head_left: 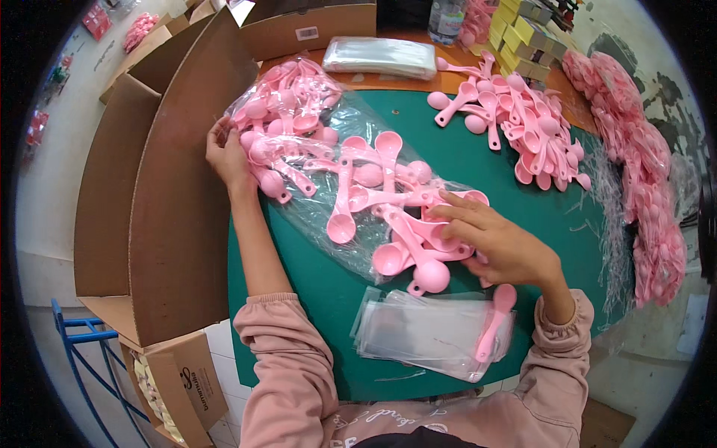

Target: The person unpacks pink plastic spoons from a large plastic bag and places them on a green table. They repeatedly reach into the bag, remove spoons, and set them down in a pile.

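Observation:
A clear plastic bag (321, 224) lies across the green tabletop, with a heap of pink measuring spoons (287, 97) bunched at its far left end. More pink spoons (388, 153) are spread over the bag toward the middle. My left hand (228, 153) is closed on the bag's left edge, beside the heap. Over the near right spoons, my right hand (500, 239) has its fingers apart and slightly bent, touching them; its palm side is hidden. Just below it, a single pink spoon (497, 321) rests on a stack of small clear bags (418, 332).
A tall cardboard box (179, 187) borders the table's left side. Another pile of pink spoons (523, 123) sits at the far right, near stacked yellow boxes (523, 37). A packet of clear bags (379, 58) lies at the back; bagged pink spoons (642, 172) line the right side.

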Motion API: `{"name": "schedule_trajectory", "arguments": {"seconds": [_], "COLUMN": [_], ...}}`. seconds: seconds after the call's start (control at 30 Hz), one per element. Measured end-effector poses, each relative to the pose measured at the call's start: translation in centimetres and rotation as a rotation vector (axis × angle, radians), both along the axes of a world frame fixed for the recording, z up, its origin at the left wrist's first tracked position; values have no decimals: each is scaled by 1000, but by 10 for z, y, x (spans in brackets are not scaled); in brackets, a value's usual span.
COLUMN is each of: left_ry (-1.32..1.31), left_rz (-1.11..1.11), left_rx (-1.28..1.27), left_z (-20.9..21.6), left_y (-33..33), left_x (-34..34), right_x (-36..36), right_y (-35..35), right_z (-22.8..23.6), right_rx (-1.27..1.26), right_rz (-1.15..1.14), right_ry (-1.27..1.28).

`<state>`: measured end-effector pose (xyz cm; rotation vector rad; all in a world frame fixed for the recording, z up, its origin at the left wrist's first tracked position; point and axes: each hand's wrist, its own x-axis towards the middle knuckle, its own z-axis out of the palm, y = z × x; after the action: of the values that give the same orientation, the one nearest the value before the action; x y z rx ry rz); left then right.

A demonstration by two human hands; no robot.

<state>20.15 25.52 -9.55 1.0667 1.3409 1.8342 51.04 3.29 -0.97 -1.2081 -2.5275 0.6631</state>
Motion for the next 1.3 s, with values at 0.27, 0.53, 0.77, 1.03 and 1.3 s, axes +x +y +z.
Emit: {"name": "schedule_trajectory", "arguments": {"seconds": [0.27,0.53,0.77,1.03,1.3], "left_ry": [-16,29,-8,32,21], "left_rz": [-6,6,1,15,24], "left_rx": [-1,-15,-2,-11,3], "left_z": [-3,1,-2,-3,-5], "left_y": [2,-1,1,1,4], "left_x": [-4,-2,-3,-4,-4], "right_x": [18,-33,-19,1,10], "right_y": [-15,-20,-14,-13,-5], "right_z": [24,-22,2,35,23], "right_rx": [-59,431,282,-408,-684], "right_rz": [-57,-237,-213,-550,-623], "right_ry": [107,-307,34,516,645]}}
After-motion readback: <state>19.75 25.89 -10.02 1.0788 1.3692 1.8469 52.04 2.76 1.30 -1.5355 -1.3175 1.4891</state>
